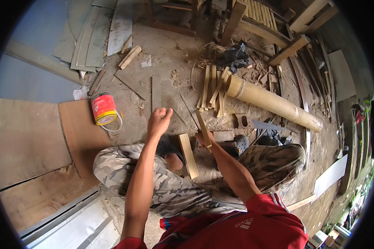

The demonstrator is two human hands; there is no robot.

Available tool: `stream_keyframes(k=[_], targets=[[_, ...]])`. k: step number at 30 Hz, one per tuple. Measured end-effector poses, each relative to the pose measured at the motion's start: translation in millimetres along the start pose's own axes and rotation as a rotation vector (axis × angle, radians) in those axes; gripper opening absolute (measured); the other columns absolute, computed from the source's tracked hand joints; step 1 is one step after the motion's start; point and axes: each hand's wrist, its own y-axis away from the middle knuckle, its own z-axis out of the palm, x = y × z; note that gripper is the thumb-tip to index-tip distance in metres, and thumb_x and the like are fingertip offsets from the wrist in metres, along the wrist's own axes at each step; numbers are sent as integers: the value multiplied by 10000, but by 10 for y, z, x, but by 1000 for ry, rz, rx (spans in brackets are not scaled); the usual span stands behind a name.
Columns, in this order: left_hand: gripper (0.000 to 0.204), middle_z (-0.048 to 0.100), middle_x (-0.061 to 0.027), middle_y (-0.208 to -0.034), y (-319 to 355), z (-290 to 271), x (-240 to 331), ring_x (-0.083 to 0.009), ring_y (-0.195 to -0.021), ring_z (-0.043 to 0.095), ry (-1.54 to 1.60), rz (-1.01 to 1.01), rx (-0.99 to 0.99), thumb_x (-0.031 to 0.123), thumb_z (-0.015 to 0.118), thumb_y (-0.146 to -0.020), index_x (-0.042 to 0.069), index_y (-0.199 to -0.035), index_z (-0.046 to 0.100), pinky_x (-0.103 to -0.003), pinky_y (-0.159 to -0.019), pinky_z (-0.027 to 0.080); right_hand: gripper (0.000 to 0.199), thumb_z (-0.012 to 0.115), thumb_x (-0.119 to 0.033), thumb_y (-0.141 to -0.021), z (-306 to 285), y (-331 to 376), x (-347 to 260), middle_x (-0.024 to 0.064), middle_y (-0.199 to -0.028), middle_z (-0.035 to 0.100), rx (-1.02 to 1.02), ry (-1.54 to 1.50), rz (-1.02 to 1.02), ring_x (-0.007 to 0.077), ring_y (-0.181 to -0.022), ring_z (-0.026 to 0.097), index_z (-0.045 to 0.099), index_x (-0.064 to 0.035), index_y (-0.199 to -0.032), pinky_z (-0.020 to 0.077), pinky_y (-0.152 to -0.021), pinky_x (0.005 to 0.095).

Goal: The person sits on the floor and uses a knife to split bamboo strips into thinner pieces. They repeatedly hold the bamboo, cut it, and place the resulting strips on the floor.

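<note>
My left hand [160,121] is raised in front of my left knee, its fingers curled closed. Whatever it may hold cannot be made out. Between my knees, my right hand [205,138] is closed around a short, pale bamboo strip [203,128]. A long, thin dark strip or blade [188,108] runs up and left from beside that hand; I cannot tell whether it is gripped too. Below the hands, a squared wood block [188,156] lies beside my left foot. Several split bamboo strips [214,89] lie ahead of my right hand.
A thick bamboo pole [274,103] lies at the right, with a handsaw [253,123] below it. A red and yellow bucket [104,108] stands at the left by plywood sheets [31,139]. Wooden frames [274,37] and a black plastic bag [235,57] are at the back.
</note>
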Motion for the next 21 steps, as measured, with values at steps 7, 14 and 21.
stream_keyframes(k=[7,14,21], targets=[[835,677,-209,-792,150,1051,-666,-241,-696,704,37,-346,-359,734,581,-819,-91,-924,661,-337,-547,589,434,636,-369,-819,-116,77,-102,212,-1077,695,183,419,19,372,-1008,681,674,-36,-1094,556,-852,430],[637,671,-118,-747,581,1404,-216,-216,-599,672,18,-234,-375,558,642,-855,-78,-868,670,-306,-531,587,238,610,-256,-883,-177,173,46,185,-976,716,189,530,-237,361,-946,700,690,-49,-969,571,-766,436],[527,661,-134,-615,521,1271,-165,-227,-501,657,-76,-184,-253,411,480,-957,-31,-736,664,-353,-508,536,376,608,-350,-850,-175,294,257,204,-1016,709,125,512,-91,358,-979,690,710,-35,-1027,549,-854,448]])
